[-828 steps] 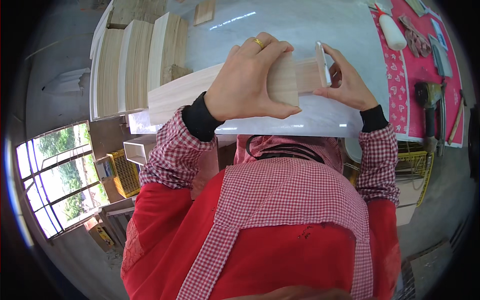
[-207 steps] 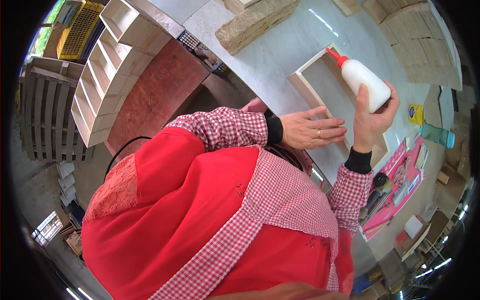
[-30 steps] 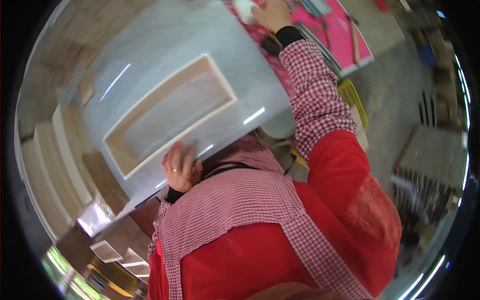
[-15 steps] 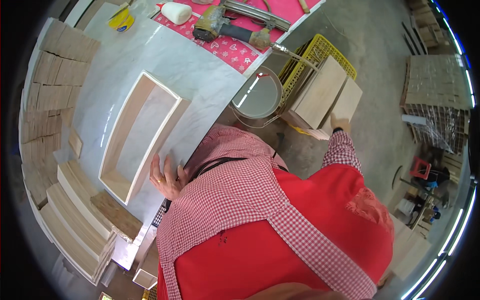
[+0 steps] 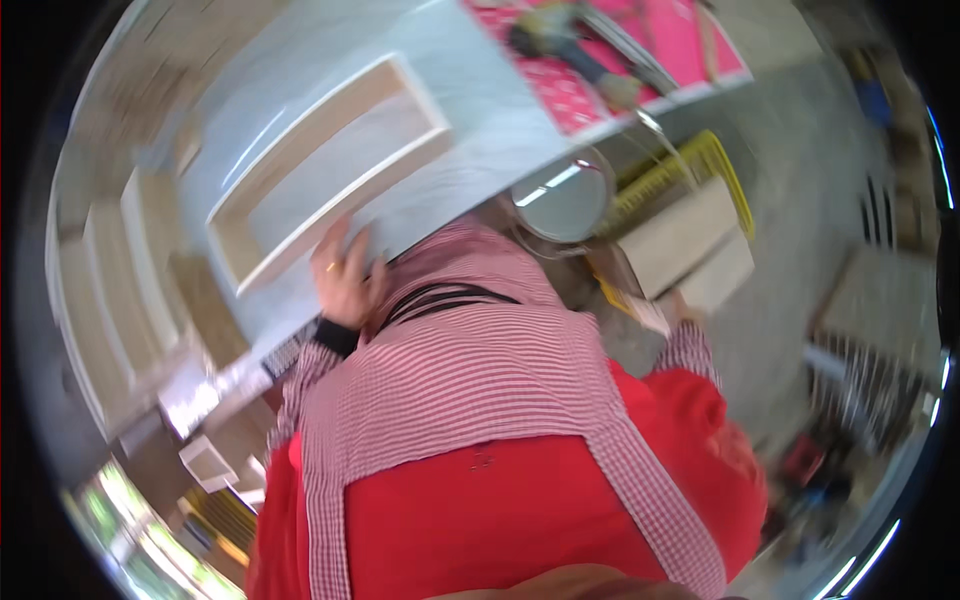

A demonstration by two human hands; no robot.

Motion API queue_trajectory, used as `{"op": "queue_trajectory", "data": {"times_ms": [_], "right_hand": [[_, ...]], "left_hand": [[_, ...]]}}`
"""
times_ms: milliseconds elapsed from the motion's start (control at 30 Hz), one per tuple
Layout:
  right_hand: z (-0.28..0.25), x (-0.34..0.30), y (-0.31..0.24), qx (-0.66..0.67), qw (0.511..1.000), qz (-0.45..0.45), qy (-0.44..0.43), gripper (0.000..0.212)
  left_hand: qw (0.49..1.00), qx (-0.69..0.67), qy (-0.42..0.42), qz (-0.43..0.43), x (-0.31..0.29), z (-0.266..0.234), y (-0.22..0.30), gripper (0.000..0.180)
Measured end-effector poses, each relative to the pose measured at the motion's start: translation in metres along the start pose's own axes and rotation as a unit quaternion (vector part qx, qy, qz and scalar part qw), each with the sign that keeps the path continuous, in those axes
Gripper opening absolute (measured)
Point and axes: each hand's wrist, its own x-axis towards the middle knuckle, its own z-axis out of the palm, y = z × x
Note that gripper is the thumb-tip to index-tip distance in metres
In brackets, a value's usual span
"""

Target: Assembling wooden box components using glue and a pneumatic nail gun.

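Counter [image 5: 490,130]: pale grey, marbled. Wooden frame [image 5: 310,138]: long, rectangular; lies on the counter near its front edge. Wooden boards [image 5: 680,235]: pale; sit right of the counter. Left hand [image 5: 345,280]: fingers loosely spread at the frame's near wall, gripping nothing. Right hand [image 5: 684,308]: at the boards, partly hidden; finger opening and hold cannot be told.

A rectangular wooden frame [image 5: 312,140] lies on the table [image 5: 490,160], boards [image 5: 682,240] well apart.
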Motion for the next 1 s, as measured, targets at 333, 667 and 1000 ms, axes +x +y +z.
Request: {"op": "queue_trajectory", "data": {"times_ms": [333,667,1000], "right_hand": [[-0.108,-0.048,-0.059,0.233,0.920,-0.149,0.278,0.066],[-0.141,-0.364,-0.341,-0.058,0.484,-0.873,-0.023,0.100],[-0.108,-0.451,-0.407,-0.243,0.324,-0.914,-0.041,0.105]], "left_hand": [[0.992,-0.054,0.090,-0.074,-0.005,-0.024,0.013,0.036],[0.907,0.034,0.251,-0.337,-0.064,-0.092,-0.024,0.024],[0.906,-0.004,0.186,-0.381,-0.046,-0.105,-0.050,0.032]]}}
